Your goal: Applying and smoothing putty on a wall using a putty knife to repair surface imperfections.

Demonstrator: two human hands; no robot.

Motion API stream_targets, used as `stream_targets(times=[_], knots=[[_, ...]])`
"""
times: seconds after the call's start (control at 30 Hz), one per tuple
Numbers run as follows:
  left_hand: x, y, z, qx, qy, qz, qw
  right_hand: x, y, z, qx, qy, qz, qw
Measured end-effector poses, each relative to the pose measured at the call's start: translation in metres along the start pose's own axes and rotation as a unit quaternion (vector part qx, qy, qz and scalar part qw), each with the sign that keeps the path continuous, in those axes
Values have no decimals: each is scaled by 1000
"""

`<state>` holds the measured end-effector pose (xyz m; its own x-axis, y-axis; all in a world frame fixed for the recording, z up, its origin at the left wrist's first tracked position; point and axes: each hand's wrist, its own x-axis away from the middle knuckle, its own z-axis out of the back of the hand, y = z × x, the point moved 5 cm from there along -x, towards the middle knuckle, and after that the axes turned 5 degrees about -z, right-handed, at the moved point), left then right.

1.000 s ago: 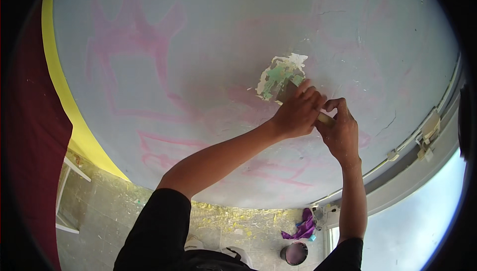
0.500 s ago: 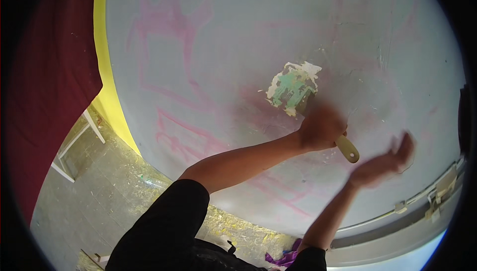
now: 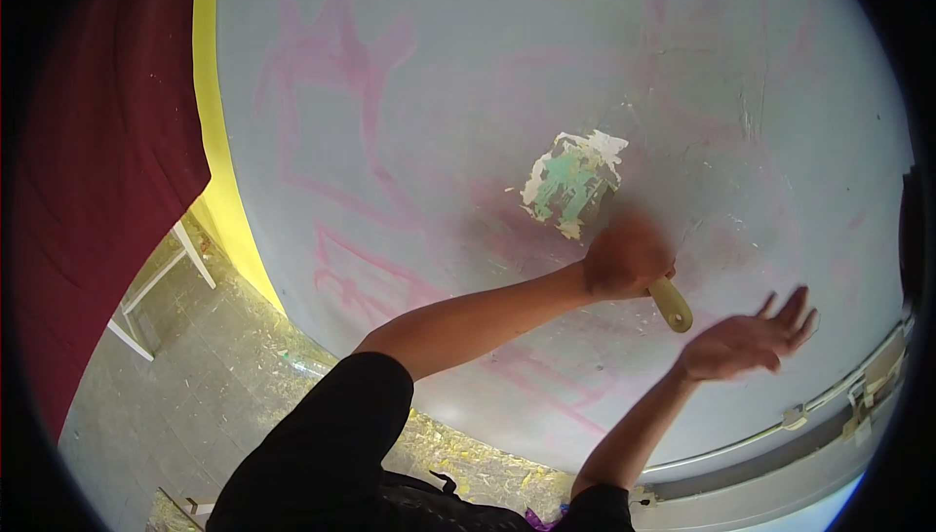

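My left hand is closed around a scraper, blurred by motion. The scraper's pale yellow-green handle, with a hole near its end, sticks out below the fist. My hand hides the blade. Just up and left of the fist is a scraped patch on the grey wall, showing white, cream and mint green layers with ragged edges. Off to the right, my right hand is held up, fingers spread, with nothing in it.
Faded pink marks run across the wall. A dark red cloth hangs at the left beside a yellow strip. White legs stand below it. Yellowish flakes litter the floor. A pipe runs along the lower right.
The scraper handle has shifted slightly down and left with my left hand. My right hand has lowered a little and its fingers have spread. The patch looks much the same.
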<state>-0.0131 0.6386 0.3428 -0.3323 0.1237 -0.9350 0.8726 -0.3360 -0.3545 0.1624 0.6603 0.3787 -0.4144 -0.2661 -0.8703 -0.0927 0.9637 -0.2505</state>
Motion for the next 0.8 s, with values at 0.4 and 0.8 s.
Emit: stream_targets(times=[0.4,0.8], knots=[[-8,-16,12,-36,32,32,998,11,-19,-19,-32,-59,36,997],[1,-20,21,-20,36,31,999,29,-9,-32,-27,-129,-84,988]])
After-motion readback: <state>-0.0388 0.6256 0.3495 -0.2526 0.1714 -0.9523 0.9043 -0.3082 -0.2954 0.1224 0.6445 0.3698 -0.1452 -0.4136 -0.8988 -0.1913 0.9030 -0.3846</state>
